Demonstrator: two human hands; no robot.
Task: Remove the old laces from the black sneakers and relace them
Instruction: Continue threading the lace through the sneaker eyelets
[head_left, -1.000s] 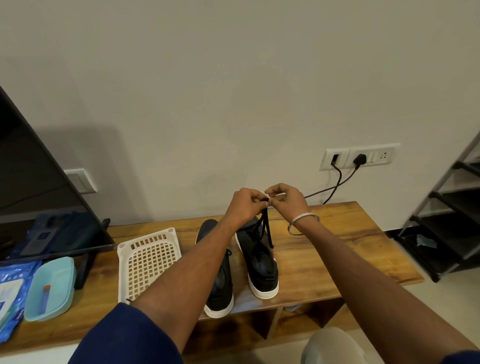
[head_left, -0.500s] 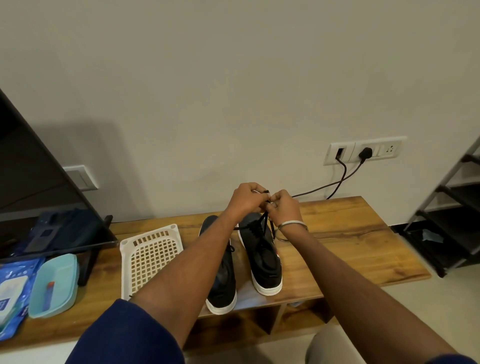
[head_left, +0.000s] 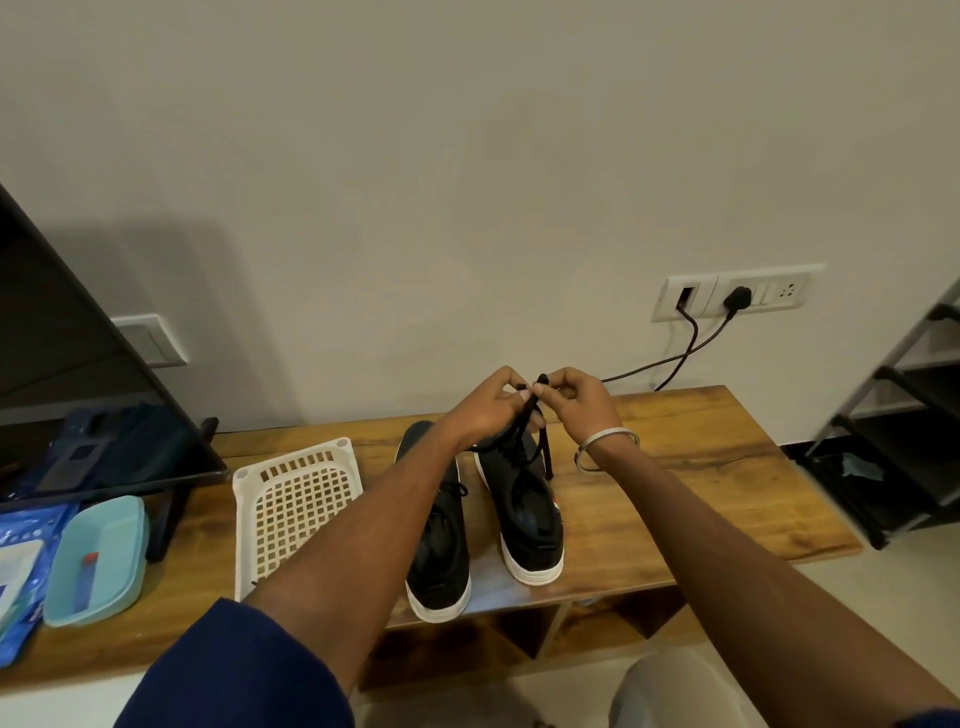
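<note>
The black lace (head_left: 535, 415) rises from the collar end of the right-hand black sneaker (head_left: 524, 499) to a point above the shoe, where both hands meet over it. The left hand (head_left: 485, 408) pinches the lace between thumb and curled fingers, and the right hand (head_left: 582, 402) pinches it just beside, fingers curled, with a short black end poking up between the two; one free strand hangs down past the sneaker's outer side. Whether this is a knot being tied or undone cannot be told. The second black sneaker (head_left: 439, 540) stands touching or almost touching the first, toe toward the person, partly hidden by the left forearm. Both sit on a wooden bench (head_left: 675, 478) near its front edge. A white plastic basket (head_left: 296, 499) lies left of the shoes, with a light blue box (head_left: 96, 564) farther left. The likely risk is a slip: the lace is thin and held only at the fingertips, so a sideways tug could free it. A hard upward pull could also tip the light shoe or drag it toward the edge.
</note>
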